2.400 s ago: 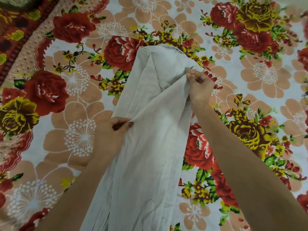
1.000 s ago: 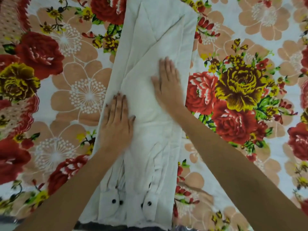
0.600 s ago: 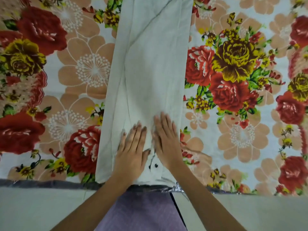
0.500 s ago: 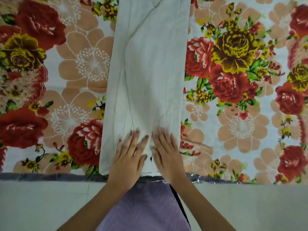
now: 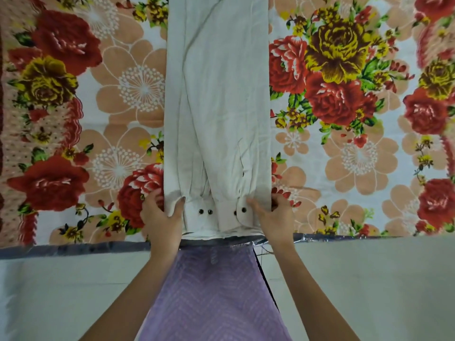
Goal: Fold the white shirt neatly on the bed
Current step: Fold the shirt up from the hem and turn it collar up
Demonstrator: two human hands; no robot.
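The white shirt [image 5: 216,99] lies on the bed as a long narrow strip running away from me, its sides folded in. Two sleeve cuffs with dark buttons [image 5: 221,214] rest on top at the near end. My left hand [image 5: 161,212] pinches the near left corner of the strip, thumb on top. My right hand [image 5: 272,212] grips the near right corner beside the right cuff. The shirt's far end runs out of the top of the frame.
The bed's floral sheet [image 5: 344,143], with red, yellow and peach flowers, spreads to both sides of the shirt. Its near edge [image 5: 73,249] runs across below my hands. My lilac garment [image 5: 214,296] and pale floor [image 5: 369,291] fill the bottom.
My hands slid down the shirt, pressing it flat, to its near end. From lying flat side by side there, they have moved apart and taken hold of the two near corners.
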